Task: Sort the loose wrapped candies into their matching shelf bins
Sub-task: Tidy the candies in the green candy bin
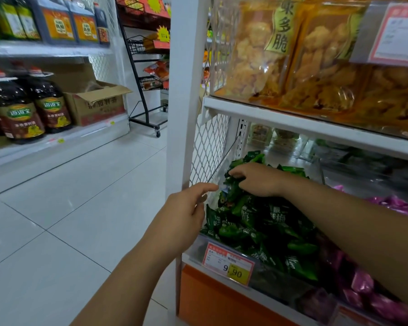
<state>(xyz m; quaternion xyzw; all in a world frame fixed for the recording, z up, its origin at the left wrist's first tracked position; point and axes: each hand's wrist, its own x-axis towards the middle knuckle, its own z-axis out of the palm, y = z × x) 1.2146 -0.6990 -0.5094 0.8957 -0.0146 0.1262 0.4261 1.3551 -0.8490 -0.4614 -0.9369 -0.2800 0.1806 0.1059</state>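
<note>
One tall white metal shelf unit [181,90] fills the right of my view. Its upper tier holds clear plastic bags of golden fried snacks [257,55] standing side by side. On the tier below, a clear plastic bin [196,249] at the left end is heaped above its front wall with green foil-wrapped candies [257,222]. Just to its right lie pink foil-wrapped candies [363,283], though my forearm hides where one lot ends and the other begins. My right hand [257,180] reaches across from the right and rests on the back left of the green heap, fingers curled down into it and closed round a few of the wrappers. My left hand [184,215] is outside the bin at its left side, relaxed and holding nothing, with the index finger stretched out to the bin's clear side wall; I cannot tell whether it touches. A red and yellow price tag [229,262] reading 9.90 hangs on the bin's front.
</note>
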